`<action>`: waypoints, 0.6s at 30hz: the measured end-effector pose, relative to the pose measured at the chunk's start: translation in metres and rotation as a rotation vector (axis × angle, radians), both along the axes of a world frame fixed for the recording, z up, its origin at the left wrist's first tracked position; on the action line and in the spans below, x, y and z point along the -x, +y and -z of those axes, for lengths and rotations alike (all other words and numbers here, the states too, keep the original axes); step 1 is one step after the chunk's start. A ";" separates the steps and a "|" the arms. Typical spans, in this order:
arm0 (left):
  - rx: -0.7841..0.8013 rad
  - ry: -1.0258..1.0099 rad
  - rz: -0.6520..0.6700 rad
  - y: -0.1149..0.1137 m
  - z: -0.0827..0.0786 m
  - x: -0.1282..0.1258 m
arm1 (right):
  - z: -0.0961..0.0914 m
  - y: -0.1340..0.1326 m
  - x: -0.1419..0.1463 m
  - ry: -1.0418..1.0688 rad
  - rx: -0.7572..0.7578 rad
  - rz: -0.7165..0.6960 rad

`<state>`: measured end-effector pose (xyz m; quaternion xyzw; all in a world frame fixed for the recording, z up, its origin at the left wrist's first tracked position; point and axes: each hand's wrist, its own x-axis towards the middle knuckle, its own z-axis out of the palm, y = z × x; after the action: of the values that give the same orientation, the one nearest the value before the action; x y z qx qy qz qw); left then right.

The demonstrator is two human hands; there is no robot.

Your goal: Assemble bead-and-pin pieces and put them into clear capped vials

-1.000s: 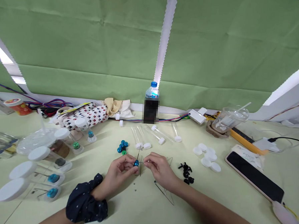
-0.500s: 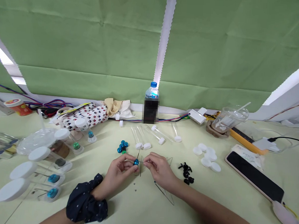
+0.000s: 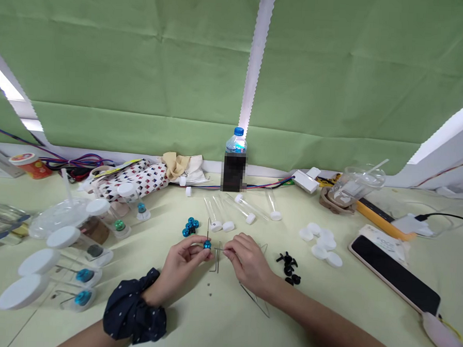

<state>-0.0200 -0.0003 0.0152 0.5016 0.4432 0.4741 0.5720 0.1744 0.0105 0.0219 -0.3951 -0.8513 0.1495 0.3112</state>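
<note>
My left hand point(image 3: 186, 254) pinches a small blue metal piece point(image 3: 207, 245) between thumb and fingers. From the top of this piece a thin dark rod point(image 3: 208, 229) stands nearly upright. My right hand point(image 3: 247, 260) is closed on a thin metal rod point(image 3: 221, 249), its tip pointing left and apart from the blue piece. L-shaped metal rods point(image 3: 218, 263) lie between the hands. Two tiny dark bits point(image 3: 210, 294) rest in front of them. Longer bent wires point(image 3: 261, 306) lie partly under my right hand. Several blue pieces point(image 3: 190, 224) sit beyond my left hand.
Several clear tubes with white caps point(image 3: 248, 216) lie farther back. At left stand capped tubes point(image 3: 88, 276) with blue, green and dark pieces inside. Black parts point(image 3: 289, 264), white discs point(image 3: 324, 240) and a phone point(image 3: 395, 272) are at right. A bottle point(image 3: 236, 142) stands behind.
My left hand has shifted slightly left, and the rod in the blue piece has gone from leaning to upright. The right hand's rod, close against the blue piece before, is now apart from it.
</note>
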 end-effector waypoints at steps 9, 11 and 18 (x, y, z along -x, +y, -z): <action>-0.064 0.080 -0.068 0.004 0.002 0.004 | 0.001 -0.002 0.000 -0.166 0.061 -0.018; -0.084 0.100 -0.072 0.005 0.002 0.005 | 0.001 -0.003 0.000 -0.190 0.065 -0.013; -0.088 0.102 -0.049 0.004 0.001 0.006 | -0.001 -0.007 0.000 -0.358 0.020 -0.015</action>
<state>-0.0258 0.0038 0.0146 0.5387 0.4626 0.4808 0.5143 0.1745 0.0034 0.0229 -0.4122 -0.8944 0.0876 0.1497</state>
